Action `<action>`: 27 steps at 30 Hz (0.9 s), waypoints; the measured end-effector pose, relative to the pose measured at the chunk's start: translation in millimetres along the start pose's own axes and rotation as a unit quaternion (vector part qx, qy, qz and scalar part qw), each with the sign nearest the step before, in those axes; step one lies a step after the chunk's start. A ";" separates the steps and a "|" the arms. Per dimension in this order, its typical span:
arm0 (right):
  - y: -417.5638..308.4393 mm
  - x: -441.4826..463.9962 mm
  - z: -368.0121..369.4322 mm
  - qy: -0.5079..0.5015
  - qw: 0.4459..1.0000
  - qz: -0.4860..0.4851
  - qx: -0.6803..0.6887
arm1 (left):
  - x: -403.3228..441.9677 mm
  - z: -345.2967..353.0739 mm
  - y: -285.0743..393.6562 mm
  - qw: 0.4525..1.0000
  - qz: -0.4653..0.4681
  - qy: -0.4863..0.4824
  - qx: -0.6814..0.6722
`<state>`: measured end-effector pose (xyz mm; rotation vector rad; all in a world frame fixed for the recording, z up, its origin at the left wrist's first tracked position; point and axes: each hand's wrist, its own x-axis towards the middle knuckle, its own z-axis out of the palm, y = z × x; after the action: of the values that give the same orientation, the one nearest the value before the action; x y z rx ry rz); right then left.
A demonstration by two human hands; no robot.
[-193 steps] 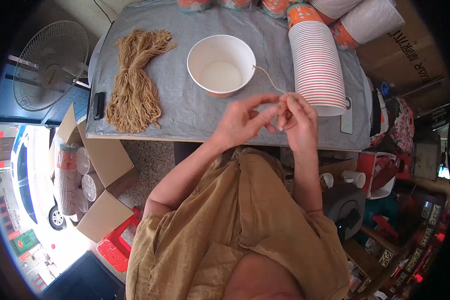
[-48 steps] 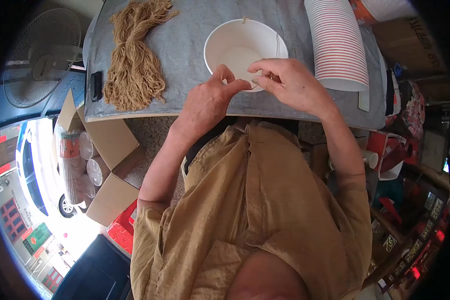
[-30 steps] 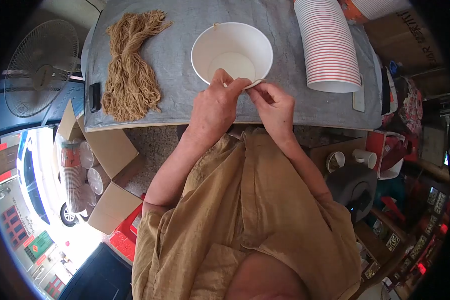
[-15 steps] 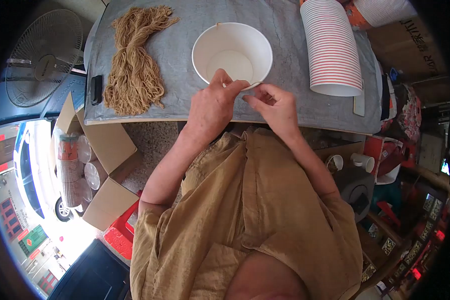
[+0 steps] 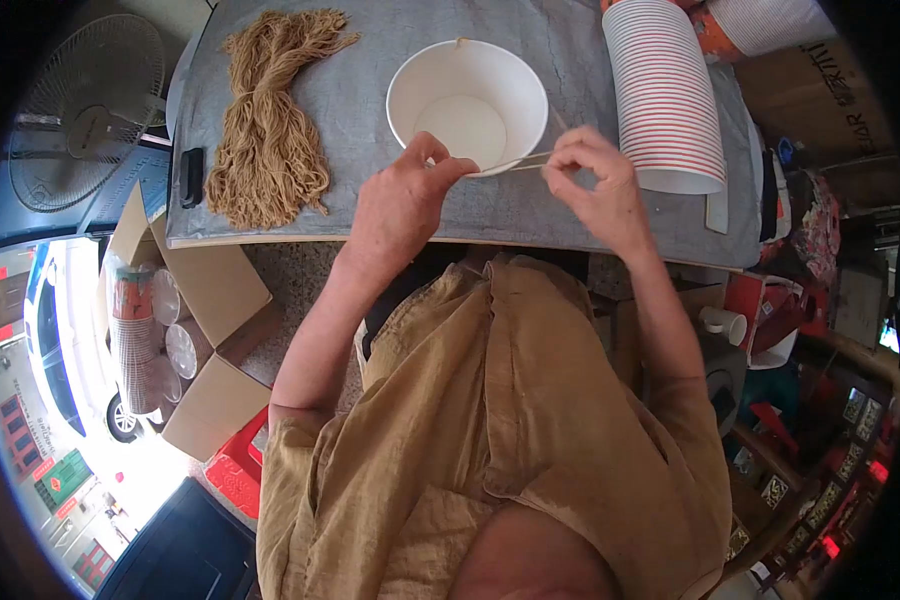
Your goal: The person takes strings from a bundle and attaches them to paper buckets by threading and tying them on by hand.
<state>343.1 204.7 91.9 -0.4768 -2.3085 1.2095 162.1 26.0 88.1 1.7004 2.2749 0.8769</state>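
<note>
Okay, your left hand has thumb and finger pinched closed on the near rim of the white tub, which sits upright mid-table. Your right hand pinches the string by its fingertips, other fingers loosely curled. Motion blur there, so I can't really tell how firm that grip is, or whether your left fingers trap string too.

What could bite you: yank too hard and the tub probably skids or tips toward you, or the rim creases. A light pinch might let the string slip. Swing right and you could roll the cup stack, lying on its side just beside that hand.

Table has a wrinkled grey cover, with a yarn bundle on the left. Beyond: a fan far left, an open cardboard box near left, a mug to the right.
</note>
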 end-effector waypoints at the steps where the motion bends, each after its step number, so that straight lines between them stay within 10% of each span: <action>1: -8.8 7.6 -6.9 -0.014 0.997 -0.051 -0.054 | 1.2 -1.3 -1.2 1.000 0.004 -0.003 0.001; 8: -58.3 41.8 -7.0 -0.116 0.952 -0.241 -0.153 | 10.9 -12.7 -8.0 0.984 0.013 -0.058 -0.166; 15: -59.9 56.0 -0.2 -0.168 0.945 -0.246 -0.135 | 20.7 -18.3 9.8 0.843 -0.114 -0.200 -0.487; 27: -52.6 36.1 -1.9 -0.117 0.992 0.010 0.040 | 17.3 -17.9 -1.0 0.772 -0.124 -0.187 -0.594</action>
<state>310.3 195.7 145.9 -0.3455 -2.4428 1.4281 147.2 35.4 105.6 0.8185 1.0947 1.3138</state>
